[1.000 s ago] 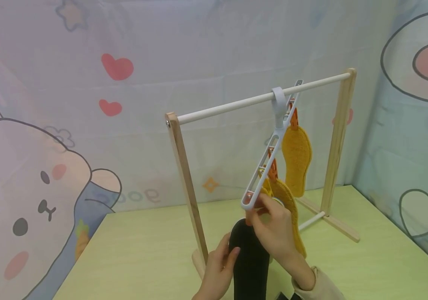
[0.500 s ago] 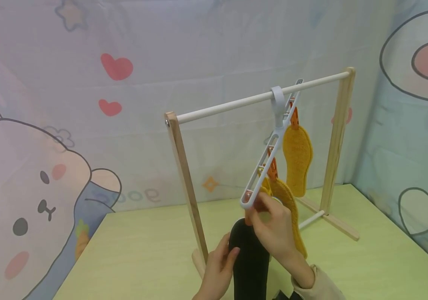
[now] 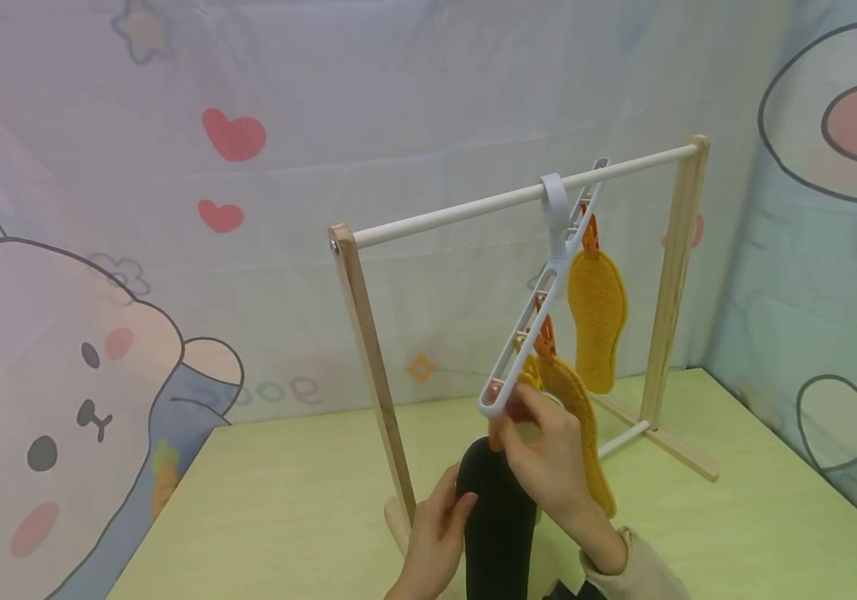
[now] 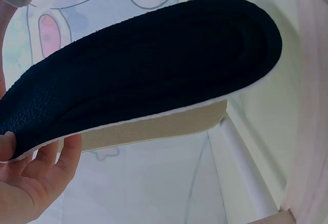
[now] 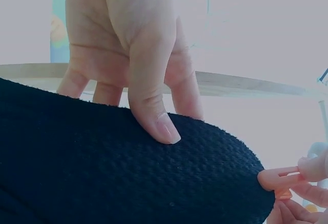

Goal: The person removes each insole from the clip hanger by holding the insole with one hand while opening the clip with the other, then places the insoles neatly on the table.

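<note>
A black insole (image 3: 498, 533) hangs upright below the near end of a white clip hanger (image 3: 529, 358). My left hand (image 3: 436, 533) pinches the insole's left edge near its top, thumb on the black face; in the right wrist view that thumb (image 5: 156, 116) presses the textured surface. My right hand (image 3: 552, 458) pinches an orange clip (image 3: 495, 433) at the hanger's end. In the right wrist view the clip (image 5: 279, 179) meets the insole's rounded tip. A yellow insole (image 3: 597, 321) and another yellow insole (image 3: 582, 417) hang from orange clips farther along the hanger.
The hanger hooks over the white bar (image 3: 451, 217) of a wooden rack, whose left post (image 3: 372, 358) and right post (image 3: 676, 283) stand on the pale green table (image 3: 286, 492). A yellow clip (image 3: 529, 372) sits behind my right hand. A printed cloth hangs behind.
Both hands, the insole and the hanger's near end have shifted very slightly left. Each hand keeps its hold.
</note>
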`<state>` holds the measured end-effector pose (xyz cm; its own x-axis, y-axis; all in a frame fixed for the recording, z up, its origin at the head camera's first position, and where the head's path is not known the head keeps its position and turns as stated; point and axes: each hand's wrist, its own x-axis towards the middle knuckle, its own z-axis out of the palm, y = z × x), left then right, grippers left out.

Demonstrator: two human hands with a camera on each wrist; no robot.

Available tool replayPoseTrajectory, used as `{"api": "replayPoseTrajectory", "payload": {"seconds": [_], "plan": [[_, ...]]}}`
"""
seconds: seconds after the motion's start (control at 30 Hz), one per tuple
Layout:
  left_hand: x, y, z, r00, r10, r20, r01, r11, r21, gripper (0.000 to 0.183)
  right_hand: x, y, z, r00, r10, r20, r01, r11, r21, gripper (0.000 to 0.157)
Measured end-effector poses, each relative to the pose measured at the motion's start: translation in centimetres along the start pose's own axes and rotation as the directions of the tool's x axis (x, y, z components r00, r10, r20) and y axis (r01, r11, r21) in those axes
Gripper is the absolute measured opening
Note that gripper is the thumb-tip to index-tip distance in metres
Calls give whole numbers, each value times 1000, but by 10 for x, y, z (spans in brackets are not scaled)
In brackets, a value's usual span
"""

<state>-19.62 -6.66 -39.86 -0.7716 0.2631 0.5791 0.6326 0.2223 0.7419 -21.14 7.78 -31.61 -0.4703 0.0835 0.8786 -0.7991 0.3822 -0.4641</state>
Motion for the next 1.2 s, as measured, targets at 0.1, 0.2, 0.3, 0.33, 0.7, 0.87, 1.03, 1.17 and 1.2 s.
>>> {"api": "replayPoseTrajectory", "payload": {"seconds": [0.1, 0.2, 0.3, 0.33, 0.7, 0.87, 1.03, 1.17, 1.2], "plan": [[0, -1, 0, 1000, -20, 9, 21, 1000, -22, 28, 0, 0, 0, 1000, 12, -4, -12, 1000, 13, 23], [1, -2, -1, 999, -30, 13, 30, 999, -33, 28, 0, 1, 1, 1000, 15, -8, -15, 999, 31, 22], [1, -3, 0, 999, -32, 11, 32, 999, -36, 29, 0, 1, 2, 1000, 19, -9, -19, 999, 38, 22], [1, -4, 0, 999, -35, 11, 35, 999, -34, 30, 0, 1, 2, 1000, 20, -7, -20, 999, 40, 22], [-5, -8, -5, 975, -216, -57, 216, 976, 0, 26, 2, 3, 1, 1000, -8, -21, 9, 1000, 27, 19], [-5, -9, -6, 976, -210, -61, 211, 978, -4, 27, 2, 4, 0, 1000, 14, -15, -13, 1000, 25, 18], [-4, -9, -7, 977, -198, -73, 196, 980, -35, 26, 1, 2, -2, 999, 48, 22, -49, 998, 38, 17], [-3, -7, -8, 979, -185, -89, 183, 983, -30, 26, 1, 0, -4, 998, 52, 33, -53, 998, 33, 17], [-3, -6, -8, 979, -182, -93, 180, 983, -27, 26, 1, 1, -4, 998, 47, 32, -48, 998, 34, 17]]}}
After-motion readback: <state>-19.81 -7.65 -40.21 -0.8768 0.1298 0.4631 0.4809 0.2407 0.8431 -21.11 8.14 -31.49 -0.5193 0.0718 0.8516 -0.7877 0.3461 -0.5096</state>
